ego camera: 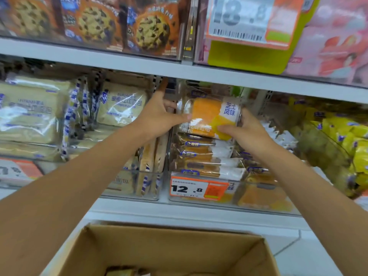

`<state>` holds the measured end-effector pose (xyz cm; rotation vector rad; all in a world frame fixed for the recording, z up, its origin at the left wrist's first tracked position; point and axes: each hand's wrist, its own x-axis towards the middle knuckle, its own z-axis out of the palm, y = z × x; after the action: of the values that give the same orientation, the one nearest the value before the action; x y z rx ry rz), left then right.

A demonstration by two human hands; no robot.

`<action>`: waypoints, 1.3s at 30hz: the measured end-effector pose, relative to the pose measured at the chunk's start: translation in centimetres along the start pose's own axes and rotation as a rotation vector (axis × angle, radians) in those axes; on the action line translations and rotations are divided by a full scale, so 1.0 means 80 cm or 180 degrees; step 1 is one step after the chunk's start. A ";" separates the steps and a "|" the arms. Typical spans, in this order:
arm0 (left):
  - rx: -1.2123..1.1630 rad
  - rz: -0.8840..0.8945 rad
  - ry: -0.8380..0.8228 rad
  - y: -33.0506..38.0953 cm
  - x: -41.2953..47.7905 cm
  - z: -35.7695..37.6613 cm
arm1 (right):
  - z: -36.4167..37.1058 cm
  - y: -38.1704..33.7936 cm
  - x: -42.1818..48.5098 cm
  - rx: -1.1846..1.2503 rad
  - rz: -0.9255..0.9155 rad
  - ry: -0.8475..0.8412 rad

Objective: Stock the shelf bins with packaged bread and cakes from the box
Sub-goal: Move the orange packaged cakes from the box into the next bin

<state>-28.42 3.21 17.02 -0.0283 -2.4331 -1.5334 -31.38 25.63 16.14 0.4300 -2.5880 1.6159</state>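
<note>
Packet: orange-and-white plastic-wrapped bread packet [211,118] is held atop the stack [207,156] in the clear plastic shelf bin [235,204].
Hands: left hand [159,114] and right hand [246,133] are clamped on its ends.

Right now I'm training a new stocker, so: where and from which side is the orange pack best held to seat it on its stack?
By its two short ends, from the front, as the left hand and right hand hold the orange pack now. It lies wide across the top of the stack, and the shelf close above likely blocks a top grip.
</note>
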 end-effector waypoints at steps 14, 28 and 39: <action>0.0657 0.0435 -0.0273 -0.003 0.009 -0.007 | 0.002 0.003 -0.011 -0.0573 -0.0618 0.0163; 0.0862 0.0394 -0.0360 0.005 0.001 -0.007 | 0.008 0.002 -0.006 -0.0883 -0.0615 0.0082; 0.0469 0.0418 0.1038 -0.006 -0.155 0.016 | 0.016 -0.020 -0.125 -0.0904 -0.0717 0.0615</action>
<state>-16.76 5.66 13.20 0.0822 -2.2285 -1.1949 -21.23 25.86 15.00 0.4948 -2.4679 1.1388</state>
